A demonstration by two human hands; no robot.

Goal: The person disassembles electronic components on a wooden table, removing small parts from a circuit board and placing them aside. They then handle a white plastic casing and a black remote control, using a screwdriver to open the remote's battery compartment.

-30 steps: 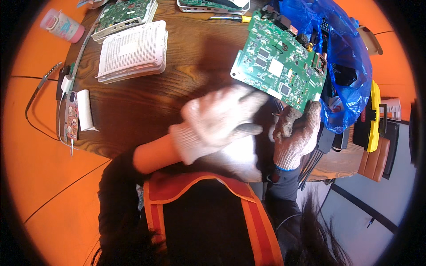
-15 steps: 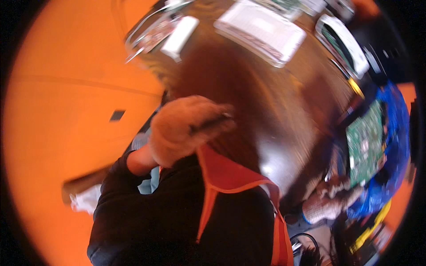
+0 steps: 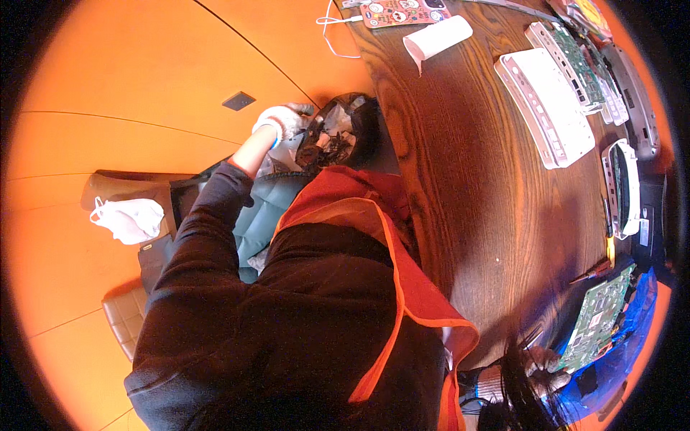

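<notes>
My left hand (image 3: 284, 123), in a white knitted glove with grey fingertips, reaches out over a bin lined with a black bag (image 3: 363, 122). Its fingers are stretched and apart, and I see nothing held in them. Mixed scraps (image 3: 334, 140) fill the bin below. At the lower right my right hand (image 3: 540, 365), also gloved, is closed at the lower corner of a green circuit board (image 3: 595, 316). Hanging dark strands partly cover that hand. Beneath the board spreads a blue plastic bag (image 3: 632, 341).
The brown wooden table (image 3: 460, 158) bears a white casing (image 3: 548, 108), another green board (image 3: 575, 65), a white frame-like housing (image 3: 622, 188), a yellow-handled tool (image 3: 610, 248), a white cylinder (image 3: 438, 37) and a patterned phone (image 3: 402, 13). A white bag (image 3: 129, 219) hangs at the left.
My left hand has swung away from the table's edge, out to the left over the bin. The view has turned left, bringing the bin into sight. My right hand stays at the circuit board.
</notes>
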